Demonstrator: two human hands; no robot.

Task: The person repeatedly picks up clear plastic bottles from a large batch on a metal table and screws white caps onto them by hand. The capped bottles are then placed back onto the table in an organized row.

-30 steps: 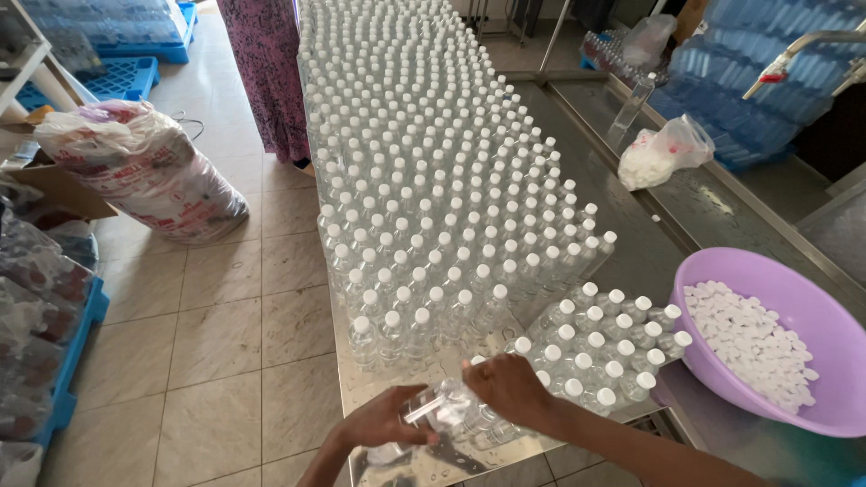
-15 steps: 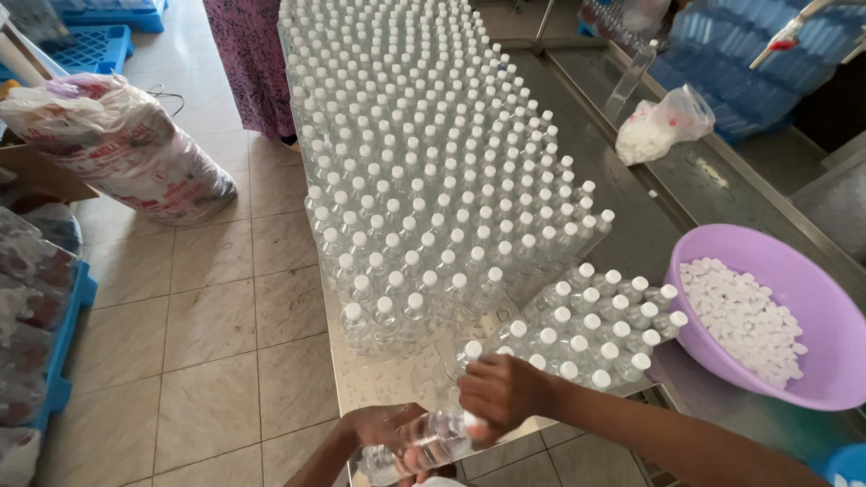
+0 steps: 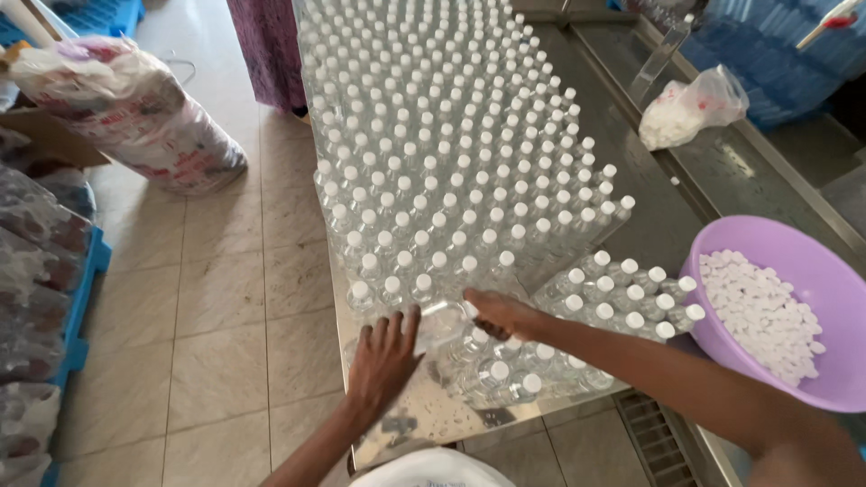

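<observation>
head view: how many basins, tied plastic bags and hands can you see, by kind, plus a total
purple basin of white caps: 1
tied plastic bags: 2, a small one on the steel counter, a large one on the floor
hands: 2, left hand and right hand, both on one clear bottle
total: 5

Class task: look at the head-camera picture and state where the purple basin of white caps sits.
The purple basin sits at the right edge of the view on the metal table, just right of the small capped bottles near the right hand.
</observation>
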